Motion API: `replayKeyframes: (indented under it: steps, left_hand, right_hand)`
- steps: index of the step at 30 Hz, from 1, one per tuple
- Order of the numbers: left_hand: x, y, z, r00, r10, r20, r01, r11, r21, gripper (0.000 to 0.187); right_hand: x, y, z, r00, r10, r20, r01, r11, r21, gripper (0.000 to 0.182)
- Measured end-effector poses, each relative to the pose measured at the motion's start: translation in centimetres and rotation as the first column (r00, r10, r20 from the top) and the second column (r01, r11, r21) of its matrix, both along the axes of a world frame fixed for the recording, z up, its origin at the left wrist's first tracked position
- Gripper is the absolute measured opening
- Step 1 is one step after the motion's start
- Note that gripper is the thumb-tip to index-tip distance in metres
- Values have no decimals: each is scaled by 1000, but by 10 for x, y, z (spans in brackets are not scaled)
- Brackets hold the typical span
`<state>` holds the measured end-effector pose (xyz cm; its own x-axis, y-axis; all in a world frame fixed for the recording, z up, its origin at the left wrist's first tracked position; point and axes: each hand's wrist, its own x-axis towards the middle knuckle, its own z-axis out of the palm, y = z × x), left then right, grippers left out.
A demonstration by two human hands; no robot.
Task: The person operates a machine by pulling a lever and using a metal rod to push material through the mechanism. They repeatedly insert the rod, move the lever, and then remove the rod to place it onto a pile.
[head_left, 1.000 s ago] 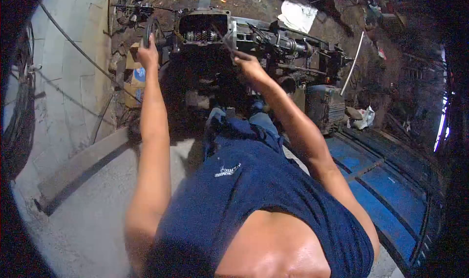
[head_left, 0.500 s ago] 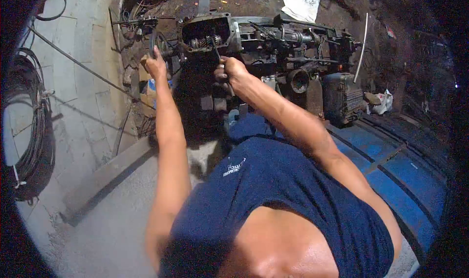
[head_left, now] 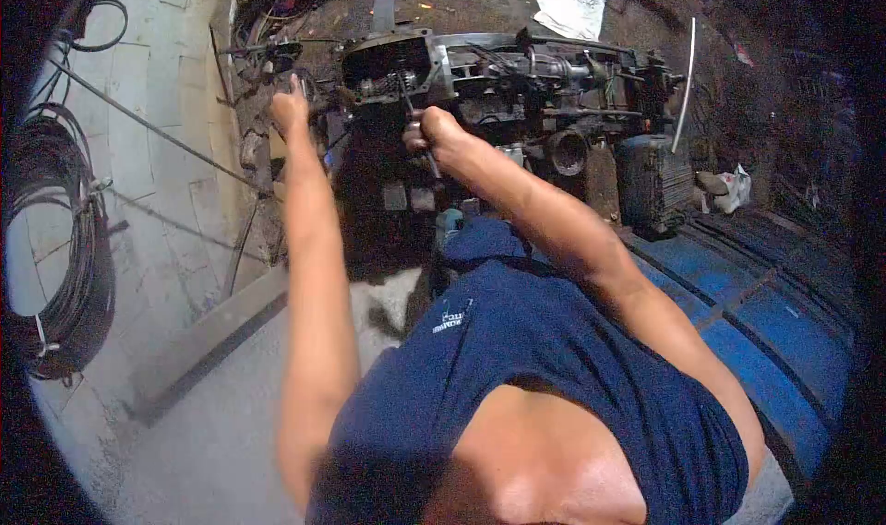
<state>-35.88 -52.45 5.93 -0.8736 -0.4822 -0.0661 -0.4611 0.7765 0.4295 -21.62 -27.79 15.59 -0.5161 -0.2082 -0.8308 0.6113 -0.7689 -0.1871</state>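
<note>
My right hand (head_left: 431, 130) is closed around a dark metal bar (head_left: 407, 96). The bar's upper end reaches into the open, greasy gear housing (head_left: 432, 61), where gears (head_left: 377, 86) show along the bottom. At the housing's left end, my left hand (head_left: 291, 110) is closed on the rim of a dark round wheel-like part (head_left: 307, 84), thumb pointing up; its fingers are partly hidden on the far side. To the right, the housing joins a long machine body (head_left: 554, 68) with shafts and rods.
A coiled black cable (head_left: 65, 239) hangs by the pale wall at left. Blue ribbed metal (head_left: 738, 304) lies at lower right, below a dark finned block (head_left: 651, 179). A pale curved tube (head_left: 685, 87) stands at right, and a white sheet (head_left: 570, 10) lies at the back.
My left hand has shifted slightly down and left at the wheel-like part. My right hand stays nearly in place, with the bar still in the housing. The camera view has shifted a little.
</note>
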Motion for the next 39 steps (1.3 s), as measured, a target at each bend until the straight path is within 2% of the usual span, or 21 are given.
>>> replayKeyframes:
  steps: [1,3,4,5,7,9,11,13,16,18,21,22,23,24,26,28,32,34,35,37,39]
  left_hand:
    - [-9,5,4,998,-41,38,45,992,-120,70]
    - [-27,-6,-20,997,-79,-10,77,989,-128,75]
    - [-17,13,6,997,-3,-73,3,1000,-8,79]
    - [-4,26,42,995,-28,94,14,990,142,80]
    - [17,40,19,951,-126,-284,108,991,-79,68]
    - [71,90,45,729,-265,-630,144,961,-238,58]
    - [127,133,33,744,-392,-541,186,899,-397,49]
    - [178,168,4,753,-400,-523,348,916,-199,44]
    - [241,219,-27,822,-450,-349,410,893,-186,43]
    - [272,260,-33,903,-407,-138,424,897,127,39]
    - [306,298,-75,867,-497,35,473,843,254,35]
    - [314,323,-72,860,-509,22,486,833,266,33]
    - [327,343,-65,827,-534,175,473,829,299,33]
    - [345,336,-114,811,-560,170,461,791,402,34]
    - [368,360,-140,765,-465,445,344,880,327,41]
    - [375,385,-140,665,-554,501,350,824,446,47]
    - [380,415,-180,710,-440,550,212,878,429,44]
    - [365,456,-153,726,-388,568,-87,768,635,41]
    - [364,463,-154,733,-379,565,-84,773,629,41]
    - [368,467,-166,762,-76,643,-521,518,678,36]
    - [373,468,-166,779,-74,622,-532,445,720,33]
  right_hand:
    - [3,16,-25,992,121,-32,-119,992,40,15]
    - [27,53,13,838,520,-165,-443,825,351,24]
    - [46,79,19,605,745,-281,-289,534,795,28]
    - [66,101,7,652,690,-315,-263,595,759,28]
    - [113,157,16,572,777,-264,-91,380,921,29]
    - [170,223,17,700,708,-92,-347,450,823,31]
    - [235,280,13,741,669,60,-314,266,912,35]
    - [300,332,-7,774,563,291,-377,40,925,37]
    - [400,415,-93,869,301,393,-341,-213,916,33]
    - [423,460,-122,896,150,417,-350,-338,874,31]
    - [410,526,-180,920,34,391,-367,-278,888,32]
    - [389,542,-177,971,62,230,-209,-245,947,34]
    - [372,559,-192,955,29,295,-267,-350,898,34]
    - [356,572,-211,936,-14,352,-321,-447,835,34]
    - [314,607,-231,961,139,239,-207,-207,956,32]
    - [281,626,-261,983,122,136,-94,-298,950,27]
    - [226,659,-271,992,115,57,-8,-388,922,20]
    - [209,667,-297,1000,-12,-28,19,-500,866,15]
    - [203,670,-304,999,-8,-38,29,-492,870,15]
    - [195,673,-316,990,-128,-54,13,-306,952,15]
    - [192,677,-336,986,-149,-69,26,-273,962,15]
